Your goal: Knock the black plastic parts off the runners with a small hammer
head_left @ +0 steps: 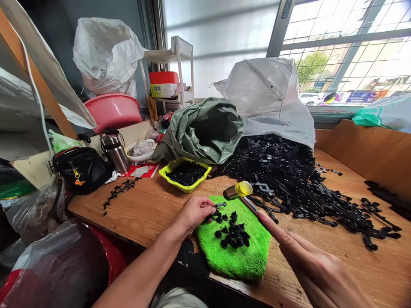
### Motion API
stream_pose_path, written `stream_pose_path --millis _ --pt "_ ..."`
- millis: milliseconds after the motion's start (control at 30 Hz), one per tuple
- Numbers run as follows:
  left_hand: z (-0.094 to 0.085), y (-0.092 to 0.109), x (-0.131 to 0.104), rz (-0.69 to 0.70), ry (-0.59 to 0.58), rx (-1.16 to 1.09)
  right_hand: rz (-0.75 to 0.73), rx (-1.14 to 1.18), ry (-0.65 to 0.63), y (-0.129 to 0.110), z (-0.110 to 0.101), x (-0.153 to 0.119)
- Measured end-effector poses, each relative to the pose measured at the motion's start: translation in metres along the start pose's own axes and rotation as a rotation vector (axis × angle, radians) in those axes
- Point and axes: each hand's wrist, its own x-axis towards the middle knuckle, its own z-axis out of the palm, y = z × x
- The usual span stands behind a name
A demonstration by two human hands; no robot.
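Observation:
A bright green cloth lies at the front edge of the wooden table, with several small black round parts on it. My left hand pinches a small black flat piece at the cloth's upper left edge. In my right hand is a hammer with a yellow face, its head raised above the cloth's upper edge. The index finger lies along the metal handle; the other fingers are partly hidden. Just behind the cloth stands a yellow-green basket filled with small black parts.
A large heap of black strips spreads over the right of the table. Behind are an open green sack and a white sack. On the left are a steel flask, a black bag and a short chain of black parts.

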Motion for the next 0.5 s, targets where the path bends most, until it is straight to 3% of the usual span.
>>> stream_pose_path --millis 133,267,400,500 --pt "0.000 -0.002 0.002 -0.003 0.020 -0.002 -0.011 -0.056 -0.147 -0.001 0.004 0.000" --pt "0.001 -0.004 0.003 -0.003 0.017 -0.014 0.012 0.024 -0.066 0.001 0.007 -0.001" --pt "0.001 -0.003 0.003 0.002 0.040 -0.003 0.041 -0.056 -0.144 0.004 0.006 0.000" --pt "0.001 -0.003 0.002 0.008 0.014 -0.028 0.023 0.083 -0.012 0.001 -0.004 0.003"
